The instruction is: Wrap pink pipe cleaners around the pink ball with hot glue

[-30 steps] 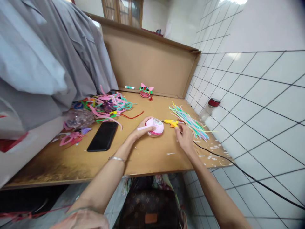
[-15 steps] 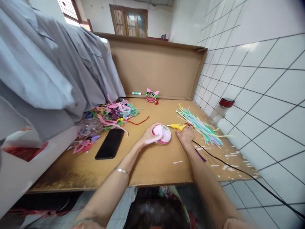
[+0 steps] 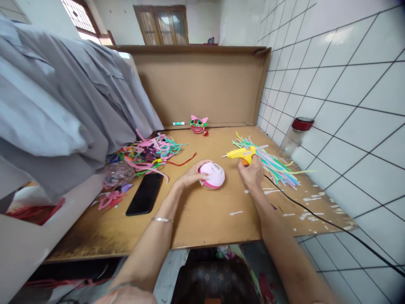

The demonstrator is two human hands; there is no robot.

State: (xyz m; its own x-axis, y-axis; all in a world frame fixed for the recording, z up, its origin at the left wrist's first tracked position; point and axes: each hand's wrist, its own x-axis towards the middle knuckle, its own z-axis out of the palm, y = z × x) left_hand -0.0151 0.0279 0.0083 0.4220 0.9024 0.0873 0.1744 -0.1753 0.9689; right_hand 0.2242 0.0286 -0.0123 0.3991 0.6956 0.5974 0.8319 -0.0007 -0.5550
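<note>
My left hand is closed around a round pink craft piece that rests on the wooden table. My right hand grips a yellow glue gun, lifted off the table with its nozzle pointing left, above and to the right of the pink piece. A black cord trails from the gun off to the right. A bundle of pastel pipe cleaners lies just behind my right hand.
A black phone lies left of my left arm. Tangled coloured pipe cleaners and grey cloth fill the left side. A pink cat figure and a marker sit by the cardboard back wall. A red-lidded jar stands against the tiles.
My right hand has closed on the glue gun and raised it off the table. My left hand has stayed on the pink piece.
</note>
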